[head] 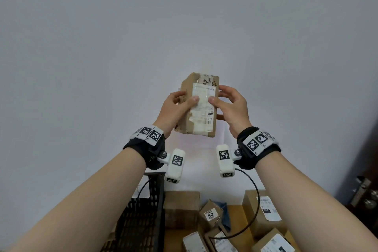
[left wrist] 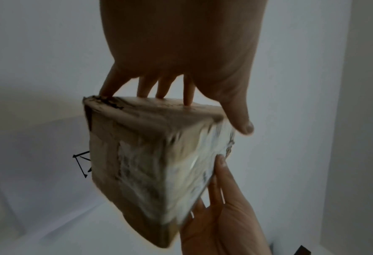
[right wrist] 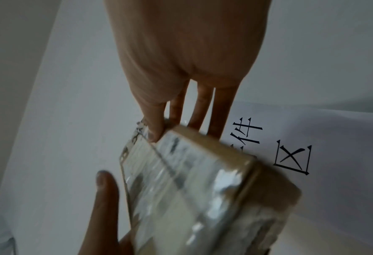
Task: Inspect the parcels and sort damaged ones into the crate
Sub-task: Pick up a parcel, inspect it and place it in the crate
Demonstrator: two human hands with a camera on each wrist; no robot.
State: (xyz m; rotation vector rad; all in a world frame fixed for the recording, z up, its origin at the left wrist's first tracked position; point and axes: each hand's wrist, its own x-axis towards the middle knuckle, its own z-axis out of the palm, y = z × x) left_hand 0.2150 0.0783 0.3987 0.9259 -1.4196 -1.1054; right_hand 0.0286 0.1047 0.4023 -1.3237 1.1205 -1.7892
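Both our forearms filled the lower part of the head view, each wrist wrapped in a black band carrying printed markers and a white camera block. Above them we held one parcel [head: 199,106] up in front of the pale wall — a brown cardboard box wrapped in clear tape, with a white shipping label on the face turned towards us. Our left hand [head: 176,110] gripped its left side, thumb laid across the label and fingers curled round the back; our right hand [head: 231,106] gripped the right side the same way, thumb on the label's edge. From the left wrist the box looked scuffed, with a dark torn mark along its upper left corner, though the picture was blurred. From the right wrist we saw a sheet of white paper [right wrist: 312,146] with black characters on the wall behind the parcel. Below our hands the black perforated crate [head: 143,217] stood at the left of the wooden worktop [head: 235,213], and just beside it sat a plain brown box [head: 182,208]. Further right lay several smaller labelled parcels [head: 210,214] — one of them a larger box [head: 261,210] with a white label.
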